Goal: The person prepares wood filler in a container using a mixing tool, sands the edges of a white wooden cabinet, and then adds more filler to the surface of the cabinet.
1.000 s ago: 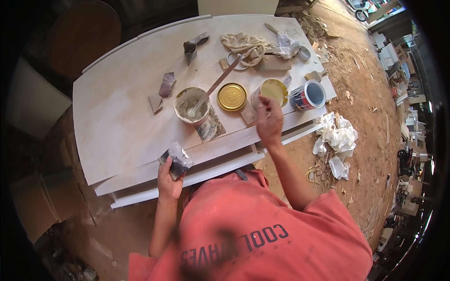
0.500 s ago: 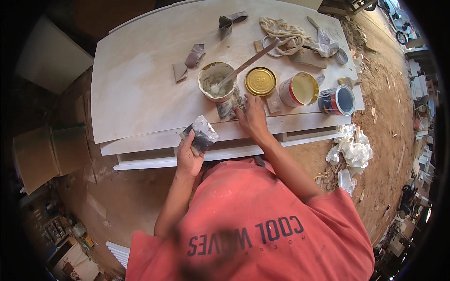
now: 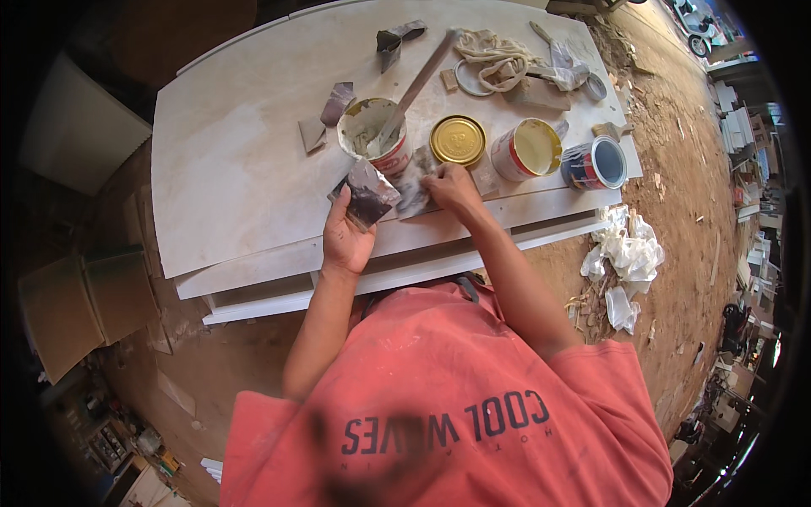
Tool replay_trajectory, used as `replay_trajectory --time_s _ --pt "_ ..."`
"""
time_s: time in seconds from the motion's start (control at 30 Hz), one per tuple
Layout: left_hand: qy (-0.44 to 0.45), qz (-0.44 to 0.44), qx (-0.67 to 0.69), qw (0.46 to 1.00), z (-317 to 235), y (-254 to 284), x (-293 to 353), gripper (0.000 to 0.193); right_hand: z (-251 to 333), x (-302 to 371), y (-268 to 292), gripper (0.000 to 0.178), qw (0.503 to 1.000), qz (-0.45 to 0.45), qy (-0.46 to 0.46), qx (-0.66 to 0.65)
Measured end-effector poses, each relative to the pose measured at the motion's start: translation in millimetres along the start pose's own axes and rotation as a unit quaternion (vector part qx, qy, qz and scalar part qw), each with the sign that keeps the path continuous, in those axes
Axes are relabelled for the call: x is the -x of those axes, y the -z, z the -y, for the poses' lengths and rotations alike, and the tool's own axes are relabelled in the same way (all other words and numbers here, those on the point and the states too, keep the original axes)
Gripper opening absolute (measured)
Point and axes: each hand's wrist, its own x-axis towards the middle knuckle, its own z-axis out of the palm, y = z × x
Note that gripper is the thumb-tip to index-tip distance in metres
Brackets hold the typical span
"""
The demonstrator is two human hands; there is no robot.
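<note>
Near the surface's [image 3: 236, 177] front edge, left hand [image 3: 346, 241] grips a scraper [image 3: 368, 193] upright, blade loaded; right hand [image 3: 452, 186] presses flat on sandpaper [image 3: 414, 190], pinning it.

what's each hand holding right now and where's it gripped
The left hand holds a grey, putty-smeared sheet of sandpaper by its lower edge. The right hand presses on a second grey sheet lying on the white board; its grip cannot be told.
</note>
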Motion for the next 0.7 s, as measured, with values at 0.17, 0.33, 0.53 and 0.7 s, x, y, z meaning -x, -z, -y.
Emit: replay_trajectory --time_s 0.17,0.33,0.53,0.7 --pt "0.048 0.026 -0.04 0.998 -9.7 8.8 -1.4 0.041 -27.9 29.6 23.3 0.032 1.0 0.006 0.024 -0.017" --pt "0.099 0.043 -0.02 0.994 3.0 21.4 34.8 0.04 -20.9 103.1 20.0 0.032 0.942 -0.028 -0.031 -0.332" --pt "0.145 0.027 -0.009 0.989 40.0 -14.0 62.5 0.039 -2.1 147.2 -38.2 0.048 0.857 0.038 -0.035 -0.513" --pt "0.061 0.006 -0.122 0.991 40.3 -27.2 59.7 0.034 -14.7 176.1 -42.2 0.032 0.875 -0.011 -0.026 -0.483"
